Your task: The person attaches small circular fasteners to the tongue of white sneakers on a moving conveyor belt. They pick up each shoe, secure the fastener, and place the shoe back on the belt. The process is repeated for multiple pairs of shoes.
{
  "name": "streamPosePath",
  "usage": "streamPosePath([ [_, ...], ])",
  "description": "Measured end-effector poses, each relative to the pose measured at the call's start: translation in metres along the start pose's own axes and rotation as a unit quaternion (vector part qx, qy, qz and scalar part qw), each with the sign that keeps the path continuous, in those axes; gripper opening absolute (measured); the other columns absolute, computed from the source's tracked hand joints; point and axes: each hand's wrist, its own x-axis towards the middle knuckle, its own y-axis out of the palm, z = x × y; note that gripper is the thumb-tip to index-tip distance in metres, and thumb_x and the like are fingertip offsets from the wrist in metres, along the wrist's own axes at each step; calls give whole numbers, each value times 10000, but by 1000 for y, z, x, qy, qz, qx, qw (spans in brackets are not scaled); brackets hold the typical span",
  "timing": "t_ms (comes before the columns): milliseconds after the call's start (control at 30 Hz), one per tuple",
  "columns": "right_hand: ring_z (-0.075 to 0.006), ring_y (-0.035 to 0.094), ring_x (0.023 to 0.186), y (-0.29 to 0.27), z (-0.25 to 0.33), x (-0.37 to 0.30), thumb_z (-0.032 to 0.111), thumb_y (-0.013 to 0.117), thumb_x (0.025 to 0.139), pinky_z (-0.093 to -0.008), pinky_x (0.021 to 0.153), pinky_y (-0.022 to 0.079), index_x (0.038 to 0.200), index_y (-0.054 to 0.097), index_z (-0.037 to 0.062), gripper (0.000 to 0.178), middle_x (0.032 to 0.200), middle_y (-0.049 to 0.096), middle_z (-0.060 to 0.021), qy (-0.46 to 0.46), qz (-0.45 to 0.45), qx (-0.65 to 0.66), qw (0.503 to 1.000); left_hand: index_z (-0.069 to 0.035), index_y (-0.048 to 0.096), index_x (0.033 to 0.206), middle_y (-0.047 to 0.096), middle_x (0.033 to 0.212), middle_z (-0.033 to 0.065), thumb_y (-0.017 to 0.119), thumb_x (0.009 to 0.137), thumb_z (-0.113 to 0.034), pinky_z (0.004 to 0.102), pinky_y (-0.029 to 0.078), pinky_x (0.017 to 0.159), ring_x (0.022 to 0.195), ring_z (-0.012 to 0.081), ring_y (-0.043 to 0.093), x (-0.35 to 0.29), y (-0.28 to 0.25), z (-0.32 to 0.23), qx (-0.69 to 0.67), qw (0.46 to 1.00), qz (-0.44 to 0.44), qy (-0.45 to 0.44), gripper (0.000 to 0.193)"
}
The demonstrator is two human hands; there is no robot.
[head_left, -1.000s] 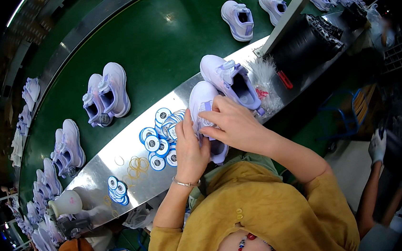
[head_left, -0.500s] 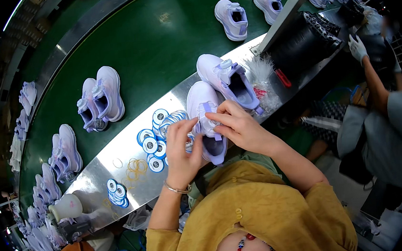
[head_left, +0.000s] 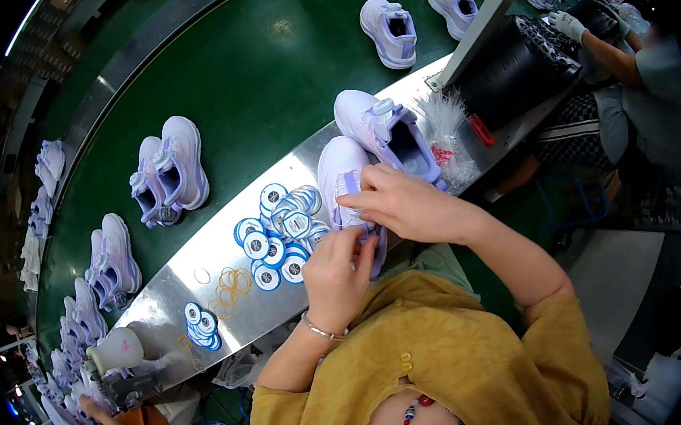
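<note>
Both hands worked on a pale lilac shoe [head_left: 339,176] lying on the steel table [head_left: 199,261], just beside its mate [head_left: 386,131]. The right hand [head_left: 405,207] pinched the shoe's tongue area with closed fingers; the left hand [head_left: 336,273] gripped its near end. Round blue-and-white tags [head_left: 278,234] lay just left of the shoe.

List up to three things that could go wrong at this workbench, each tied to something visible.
The pale lilac sneaker under the left hand and right hand lies near the steel bench's front edge and might slide off. A sleeve could sweep the loose round blue-and-white tags off. The yellow rubber bands might scatter too.
</note>
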Motion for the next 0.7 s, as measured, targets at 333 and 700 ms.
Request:
streamPosePath([
  [333,-333,575,891,-11,-5,9,210,637,853,-427,773,462,1045,603,14,276,924,586,-155,-30,-11,-2,999,-31,679,979,570,762,84,683,766,52,304,452,530,627,228,558,-3,16,13,108,985,-53,123,228],
  [700,-265,610,650,73,30,-31,79,670,791,-358,550,492,1048,649,35,262,747,583,-90,48,-265,-27,963,11,665,909,569,754,125,743,754,-114,354,471,593,670,273,570,63,-14,26,6,994,100,50,214],
])
